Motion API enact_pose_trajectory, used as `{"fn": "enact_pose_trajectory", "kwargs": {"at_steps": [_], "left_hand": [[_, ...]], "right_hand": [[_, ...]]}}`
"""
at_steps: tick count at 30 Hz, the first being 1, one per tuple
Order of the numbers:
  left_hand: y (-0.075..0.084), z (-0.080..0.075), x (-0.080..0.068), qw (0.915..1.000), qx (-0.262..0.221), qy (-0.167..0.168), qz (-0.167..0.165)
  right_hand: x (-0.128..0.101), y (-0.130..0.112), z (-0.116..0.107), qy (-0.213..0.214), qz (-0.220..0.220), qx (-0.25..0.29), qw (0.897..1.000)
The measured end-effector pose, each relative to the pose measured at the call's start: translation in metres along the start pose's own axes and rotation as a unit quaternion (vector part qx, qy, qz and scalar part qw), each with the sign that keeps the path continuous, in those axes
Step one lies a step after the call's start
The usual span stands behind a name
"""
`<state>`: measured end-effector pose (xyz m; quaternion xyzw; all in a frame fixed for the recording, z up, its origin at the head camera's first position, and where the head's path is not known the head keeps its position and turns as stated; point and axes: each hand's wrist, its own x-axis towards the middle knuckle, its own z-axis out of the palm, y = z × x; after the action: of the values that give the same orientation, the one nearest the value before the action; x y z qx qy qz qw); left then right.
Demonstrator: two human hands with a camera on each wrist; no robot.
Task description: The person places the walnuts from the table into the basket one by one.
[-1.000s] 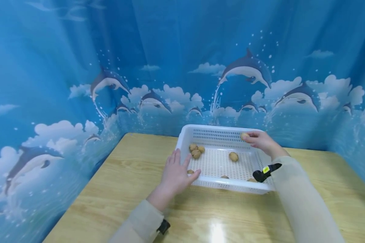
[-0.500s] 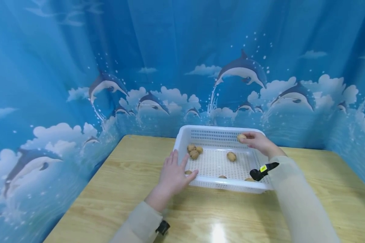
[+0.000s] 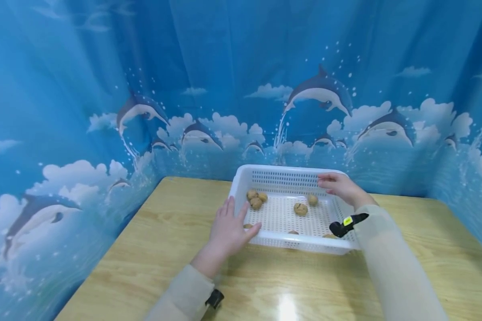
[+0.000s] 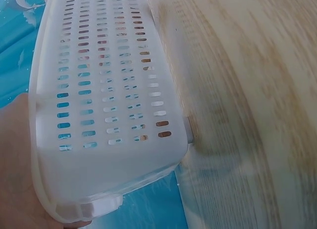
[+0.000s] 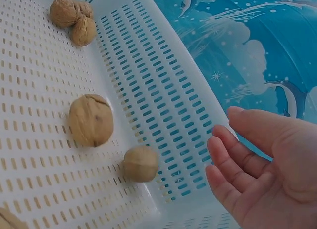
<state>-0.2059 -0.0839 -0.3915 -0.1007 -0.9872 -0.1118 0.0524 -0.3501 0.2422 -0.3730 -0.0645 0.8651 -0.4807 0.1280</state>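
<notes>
A white perforated plastic basket (image 3: 293, 237) stands on the table with several walnuts inside. My right hand (image 3: 341, 187) hovers over its back right corner, fingers parted and holding nothing. Below those fingers, one walnut (image 5: 140, 163) lies near the back wall, and a larger walnut (image 5: 91, 121) sits just left of it. Three walnuts (image 3: 256, 203) cluster at the left end. Along the front wall more walnuts (image 3: 293, 232) show only in part. My left hand (image 3: 229, 229) rests with spread fingers on the basket's front left corner; in the left wrist view the basket wall (image 4: 104, 90) hides most of it.
A wooden table (image 3: 176, 214) carries the basket close to its back edge. Behind and at the sides hangs a blue curtain (image 3: 241, 80) printed with dolphins. Black straps (image 3: 347, 225) sit at both wrists.
My right hand has let go of its walnut, which now lies on the basket floor. The neighbouring walnut has shifted slightly left and turned. My left hand stays on the corner.
</notes>
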Motion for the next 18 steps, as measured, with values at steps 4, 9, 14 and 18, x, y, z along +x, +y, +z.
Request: {"fn": "enact_pose_trajectory", "kwargs": {"at_steps": [4,9,14,18], "left_hand": [[0.0,0.0,0.001,1.0,0.004,0.005,0.003],[-0.001,0.001,-0.001,1.0,-0.006,-0.004,-0.001],[-0.001,0.003,-0.001,1.0,-0.009,-0.001,0.0],[-0.002,0.002,0.001,1.0,0.004,0.004,0.006]], "right_hand": [[-0.005,-0.01,-0.005,0.008,0.004,0.014,1.0],[-0.021,-0.026,-0.015,-0.008,-0.022,0.022,0.999],[-0.039,-0.036,-0.028,-0.031,-0.037,0.006,0.999],[-0.052,-0.038,-0.037,-0.032,-0.036,-0.01,0.999]]}}
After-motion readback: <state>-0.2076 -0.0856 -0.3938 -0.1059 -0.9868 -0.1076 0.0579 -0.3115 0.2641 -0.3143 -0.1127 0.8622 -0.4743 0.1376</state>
